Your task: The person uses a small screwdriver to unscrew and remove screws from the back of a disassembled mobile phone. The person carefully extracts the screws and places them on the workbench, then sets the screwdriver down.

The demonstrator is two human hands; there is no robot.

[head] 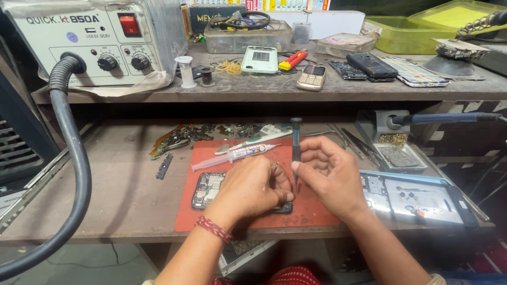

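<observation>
Opened phone [207,189], back cover off and circuit board exposed, lying flat on red mat [311,211] near front edge of table [121,195]; right end hidden under the hands. Left hand [252,189] pressed down on phone body, grip closed over its upper right portion, steadying it. Right hand [328,174] just beside, grip clamped on thin dark screwdriver [296,150], held upright with tip down at phone's right end; exact contact point masked by fingers. Judgement on technique: driver best kept vertical and seated squarely before turning, light downward pressure only, left hand holding phone flat against mat to prevent slip and cam-out. Syringe [232,155] of paste lying diagonally on mat's upper edge, apart from hands; white pen-like tool [259,140] just beyond it. Loose flex cables and small parts [182,138] scattered at rear left of table. Second disassembled phone frame [417,192] lying to right of mat, well clear. Soldering iron [449,118] resting in stand at right rear. Upper shelf [274,89] carrying hot-air station [90,37] with hose [76,158], and several handsets.
</observation>
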